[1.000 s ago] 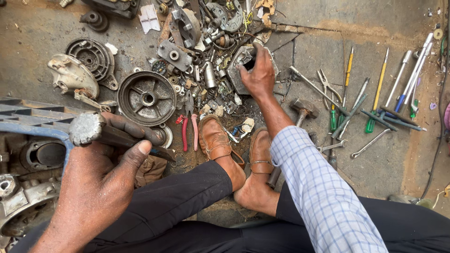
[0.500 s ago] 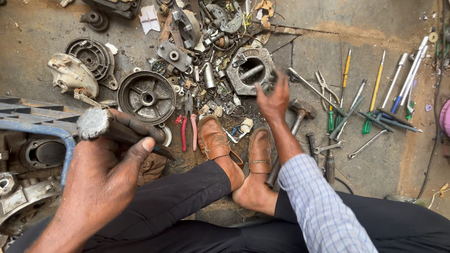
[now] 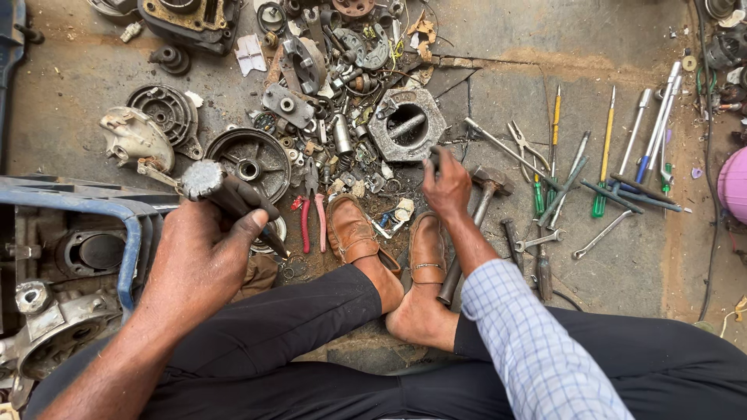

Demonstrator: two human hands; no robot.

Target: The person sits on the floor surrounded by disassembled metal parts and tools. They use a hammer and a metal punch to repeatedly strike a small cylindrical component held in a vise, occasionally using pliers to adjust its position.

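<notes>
Grey round-headed metal shaft [image 3: 208,180] sits gripped in the left hand [image 3: 204,260], fingers wrapped around it, just left of the ribbed round metal housing [image 3: 247,161]. Right hand [image 3: 447,187], fingers curled, touches a wooden-handled hammer [image 3: 487,187] below the hexagonal grey casting [image 3: 407,124].

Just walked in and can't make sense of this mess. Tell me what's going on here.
A person sits on the ground among scattered machine parts and tools. The left hand has its grip closed around a dark shaft with a round metal end. The right hand reaches down by a hammer, its fingers curled; whether it holds anything is unclear. A grey octagonal housing lies just beyond that hand, and a row of screwdrivers and wrenches sits to the right.
</notes>
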